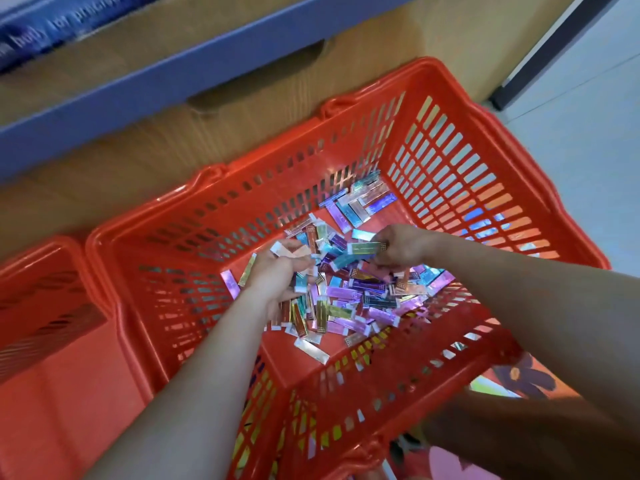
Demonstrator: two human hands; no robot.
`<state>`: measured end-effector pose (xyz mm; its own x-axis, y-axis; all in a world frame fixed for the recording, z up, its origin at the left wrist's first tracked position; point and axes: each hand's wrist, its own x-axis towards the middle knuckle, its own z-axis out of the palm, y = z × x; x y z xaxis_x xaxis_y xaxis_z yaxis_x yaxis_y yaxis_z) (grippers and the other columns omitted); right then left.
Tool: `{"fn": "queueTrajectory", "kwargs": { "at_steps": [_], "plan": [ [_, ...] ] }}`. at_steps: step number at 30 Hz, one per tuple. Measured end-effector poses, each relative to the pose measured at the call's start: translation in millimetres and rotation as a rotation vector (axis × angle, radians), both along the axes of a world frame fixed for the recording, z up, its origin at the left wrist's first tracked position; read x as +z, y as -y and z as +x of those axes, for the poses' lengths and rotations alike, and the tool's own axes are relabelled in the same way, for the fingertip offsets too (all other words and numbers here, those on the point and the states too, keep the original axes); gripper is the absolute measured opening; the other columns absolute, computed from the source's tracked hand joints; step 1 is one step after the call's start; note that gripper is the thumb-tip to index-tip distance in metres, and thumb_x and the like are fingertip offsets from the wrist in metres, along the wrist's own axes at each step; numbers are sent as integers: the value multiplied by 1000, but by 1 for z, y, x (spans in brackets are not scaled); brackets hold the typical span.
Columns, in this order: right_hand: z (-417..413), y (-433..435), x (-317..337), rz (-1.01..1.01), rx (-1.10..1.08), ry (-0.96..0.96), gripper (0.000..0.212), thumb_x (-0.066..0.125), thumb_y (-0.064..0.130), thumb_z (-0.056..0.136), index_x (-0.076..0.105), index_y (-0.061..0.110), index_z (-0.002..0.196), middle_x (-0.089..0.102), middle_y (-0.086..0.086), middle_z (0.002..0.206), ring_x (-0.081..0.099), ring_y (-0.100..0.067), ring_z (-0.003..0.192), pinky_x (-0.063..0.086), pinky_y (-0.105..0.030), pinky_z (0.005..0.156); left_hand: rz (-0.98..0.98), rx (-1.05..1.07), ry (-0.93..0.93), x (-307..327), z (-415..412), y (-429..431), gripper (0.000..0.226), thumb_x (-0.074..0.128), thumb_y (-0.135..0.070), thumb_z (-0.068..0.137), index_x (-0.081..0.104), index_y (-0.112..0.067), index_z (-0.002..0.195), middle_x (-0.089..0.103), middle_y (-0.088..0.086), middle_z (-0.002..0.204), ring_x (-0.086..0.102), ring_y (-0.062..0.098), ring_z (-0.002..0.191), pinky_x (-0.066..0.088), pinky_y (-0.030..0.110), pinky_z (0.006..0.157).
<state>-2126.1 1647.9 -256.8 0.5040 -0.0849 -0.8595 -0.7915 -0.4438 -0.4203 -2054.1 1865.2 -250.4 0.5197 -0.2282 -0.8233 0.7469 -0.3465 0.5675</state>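
A large red plastic basket [450, 161] holds a heap of small shiny holographic packets [349, 296] in pink, blue, green and gold. Both my arms reach down into it. My left hand [277, 275] grips a bunch of several packets, with a pink one sticking out at the top. Over the heap, my right hand [401, 247] pinches one green-gold packet [365, 247] by its end and holds it level. A neater row of packets [360, 206] lies in the basket's far corner.
A second red basket [45, 306] stands to the left, touching the first. Behind both runs a cardboard box [242, 119] with a handle slot, under a blue shelf edge [173, 77]. Pale floor tiles [588, 116] lie at the right.
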Motion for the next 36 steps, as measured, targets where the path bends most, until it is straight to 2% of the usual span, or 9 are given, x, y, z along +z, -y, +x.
{"fn": "queueTrajectory", "kwargs": {
  "at_steps": [4,7,11,14,19,23,29,32,36],
  "plan": [
    [-1,-19,12,301,-299,-10,21,55,-3,95,56,3,116,74,-9,86,68,-13,68,54,-21,61,-113,-7,-28,17,-13,1,32,61,-4,91,62,-23,117,73,3,98,65,10,68,48,22,55],
    [-2,-39,24,419,-331,-8,11,54,-7,94,60,0,100,72,-9,80,66,-13,67,52,-22,65,-139,-20,-13,21,-22,-4,35,59,-4,92,65,-27,118,70,1,97,61,10,69,45,20,49],
    [-7,-62,34,440,-361,-16,13,55,-8,93,58,-2,104,70,-10,75,68,-15,67,58,-26,71,-136,-70,54,33,-33,-8,26,59,-9,94,64,-28,111,66,0,89,56,11,64,41,22,46],
    [-10,-77,45,390,-360,34,17,55,-13,89,53,4,90,61,-12,77,68,-18,73,59,-34,83,-53,-166,251,41,-42,0,16,55,-15,98,60,-28,105,64,-1,90,60,12,68,48,19,47],
    [-14,-98,71,488,-305,97,36,53,-3,84,52,13,116,69,-4,81,69,-16,81,57,-36,85,8,-130,339,55,-43,-1,19,46,-27,102,63,-17,104,61,12,83,51,19,50,42,25,48],
    [-13,-99,101,591,-302,120,12,53,9,86,60,18,92,71,2,81,66,-15,86,50,-36,87,-91,-56,296,83,-42,-8,17,46,-20,103,61,-20,110,69,10,96,61,23,71,46,30,59],
    [-18,-110,122,671,-561,261,12,56,17,98,59,15,86,64,2,68,63,-11,64,52,-30,70,-222,0,369,122,-44,-14,23,47,-13,101,65,-15,115,74,1,88,67,17,78,50,33,72],
    [-17,-115,137,614,-549,382,12,56,9,97,60,17,90,61,4,66,57,-8,60,49,-28,65,-192,-82,513,138,-46,-14,25,46,-9,101,61,-12,121,70,7,103,66,14,84,55,22,69],
    [-16,-116,163,574,-501,503,17,56,1,94,61,17,92,56,3,64,49,-7,55,44,-21,52,-144,-128,739,161,-48,-15,24,54,-16,96,64,-28,114,68,4,115,64,18,106,51,39,95]
  ]
}}
